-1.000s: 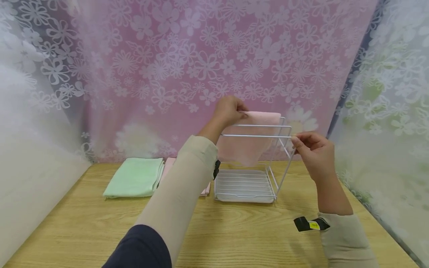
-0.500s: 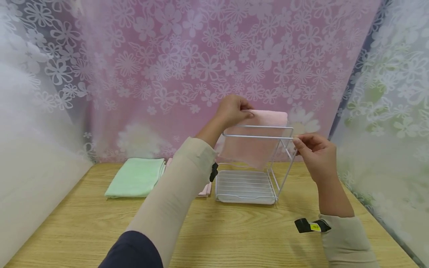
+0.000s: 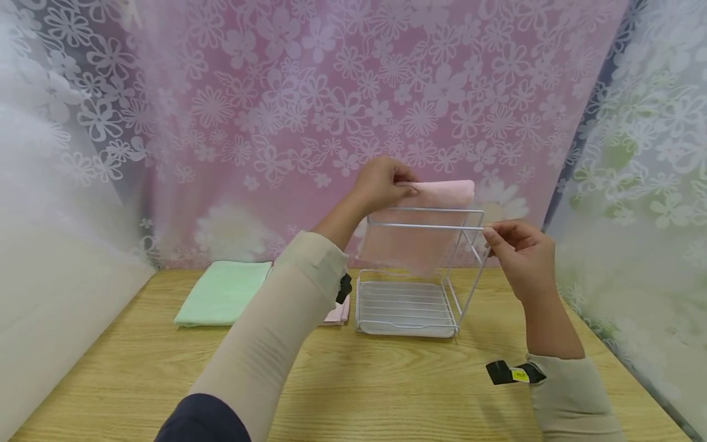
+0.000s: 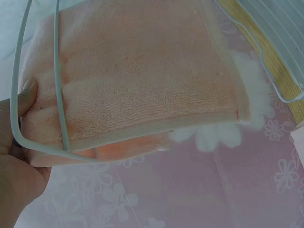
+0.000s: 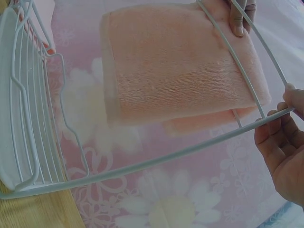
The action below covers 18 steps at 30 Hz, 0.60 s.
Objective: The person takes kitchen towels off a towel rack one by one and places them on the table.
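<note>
A pink towel (image 3: 442, 194) hangs folded over the rear top bar of a white wire rack (image 3: 479, 276), its front layer dropping behind the front bars. My left hand (image 3: 382, 183) pinches the towel's top edge near its left end; in the left wrist view the thumb (image 4: 28, 95) presses on the pile. At the rack's upper right corner, my right hand (image 3: 521, 258) grips the frame between thumb and fingers. The right wrist view has the towel (image 5: 166, 71) with its second layer partly visible behind, and my right hand (image 5: 285, 147) on the bar.
A white tray (image 3: 405, 332) sits under the rack's lower wire shelf (image 3: 405, 304). To the left lie a folded green towel (image 3: 221, 293) and another folded pink towel (image 3: 338, 315), mostly hidden by my left sleeve. A floral curtain (image 3: 265, 123) hangs behind the wooden table (image 3: 386, 387).
My left hand and the towel's top edge have shifted slightly right along the rack. The left forearm has swung a little left. My right hand keeps its grip on the rack corner.
</note>
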Tool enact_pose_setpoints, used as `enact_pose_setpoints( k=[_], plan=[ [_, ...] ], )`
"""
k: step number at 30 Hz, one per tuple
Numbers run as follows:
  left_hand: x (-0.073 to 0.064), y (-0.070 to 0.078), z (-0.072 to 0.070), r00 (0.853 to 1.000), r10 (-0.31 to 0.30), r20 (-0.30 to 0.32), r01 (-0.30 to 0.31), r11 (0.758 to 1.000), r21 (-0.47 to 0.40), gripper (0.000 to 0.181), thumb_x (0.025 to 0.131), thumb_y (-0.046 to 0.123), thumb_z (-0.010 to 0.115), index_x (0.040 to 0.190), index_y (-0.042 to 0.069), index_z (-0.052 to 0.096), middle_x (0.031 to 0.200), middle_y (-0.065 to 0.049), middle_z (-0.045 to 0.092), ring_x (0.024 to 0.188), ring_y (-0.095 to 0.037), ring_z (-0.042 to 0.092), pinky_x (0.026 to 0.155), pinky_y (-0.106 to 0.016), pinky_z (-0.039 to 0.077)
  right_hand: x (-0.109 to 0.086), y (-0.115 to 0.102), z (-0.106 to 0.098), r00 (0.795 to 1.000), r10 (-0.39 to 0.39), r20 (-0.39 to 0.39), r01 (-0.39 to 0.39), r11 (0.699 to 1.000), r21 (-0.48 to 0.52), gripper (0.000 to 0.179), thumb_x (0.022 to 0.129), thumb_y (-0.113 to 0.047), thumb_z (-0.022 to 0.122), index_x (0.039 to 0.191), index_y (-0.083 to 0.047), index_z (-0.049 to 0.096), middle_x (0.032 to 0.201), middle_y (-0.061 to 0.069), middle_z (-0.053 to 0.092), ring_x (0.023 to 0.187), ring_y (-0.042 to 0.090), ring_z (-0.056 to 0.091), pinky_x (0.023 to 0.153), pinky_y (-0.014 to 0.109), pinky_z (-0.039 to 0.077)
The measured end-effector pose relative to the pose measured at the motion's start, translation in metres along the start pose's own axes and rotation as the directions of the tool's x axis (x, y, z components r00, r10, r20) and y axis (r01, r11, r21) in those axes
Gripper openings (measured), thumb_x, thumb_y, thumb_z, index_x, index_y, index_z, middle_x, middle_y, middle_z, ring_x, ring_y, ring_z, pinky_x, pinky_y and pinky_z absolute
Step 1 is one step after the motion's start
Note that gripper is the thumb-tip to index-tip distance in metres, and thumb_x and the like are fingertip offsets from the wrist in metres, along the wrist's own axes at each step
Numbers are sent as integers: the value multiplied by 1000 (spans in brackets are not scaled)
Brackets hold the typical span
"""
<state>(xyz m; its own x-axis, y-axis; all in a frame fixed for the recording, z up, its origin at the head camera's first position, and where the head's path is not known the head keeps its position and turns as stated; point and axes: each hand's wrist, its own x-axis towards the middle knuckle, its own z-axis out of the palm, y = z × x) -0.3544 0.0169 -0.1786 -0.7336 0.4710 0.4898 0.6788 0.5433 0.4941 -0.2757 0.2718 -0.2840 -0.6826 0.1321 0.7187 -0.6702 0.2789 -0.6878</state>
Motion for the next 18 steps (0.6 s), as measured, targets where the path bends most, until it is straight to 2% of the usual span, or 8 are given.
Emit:
enact_pose_setpoints(
  k=[3,6,12,18],
  plan=[
    [-3,1,-2,1000,7,3,-7,1000,-15,15,87,17,76,99,8,77,92,-1,73,72,-11,57,66,-20,46,0,0,0,1000,-6,1,6,1000,-7,14,90,0,67,95,13,66,77,0,65,63,16,61,60,18,55],
    [-7,2,-4,1000,6,8,-6,1000,-30,16,86,16,77,100,8,77,91,-1,73,71,-12,57,63,-21,45,0,1,1,1000,-8,2,8,1000,-13,14,90,0,67,94,13,66,77,-2,65,62,14,61,59,18,54],
    [-11,5,-8,998,43,37,-41,998,-44,17,88,8,73,105,7,73,92,-1,68,79,-14,60,71,-21,48,1,1,1,1000,-10,-1,10,999,-41,14,90,-1,68,94,13,66,76,0,65,61,11,60,59,18,55],
    [-15,6,-13,994,90,55,-86,994,-69,9,89,-1,67,89,7,64,92,-3,62,76,-19,56,69,-25,47,1,0,0,1000,-9,-2,9,999,-49,13,90,0,68,94,12,66,76,0,65,62,11,61,59,17,54]
  ],
)
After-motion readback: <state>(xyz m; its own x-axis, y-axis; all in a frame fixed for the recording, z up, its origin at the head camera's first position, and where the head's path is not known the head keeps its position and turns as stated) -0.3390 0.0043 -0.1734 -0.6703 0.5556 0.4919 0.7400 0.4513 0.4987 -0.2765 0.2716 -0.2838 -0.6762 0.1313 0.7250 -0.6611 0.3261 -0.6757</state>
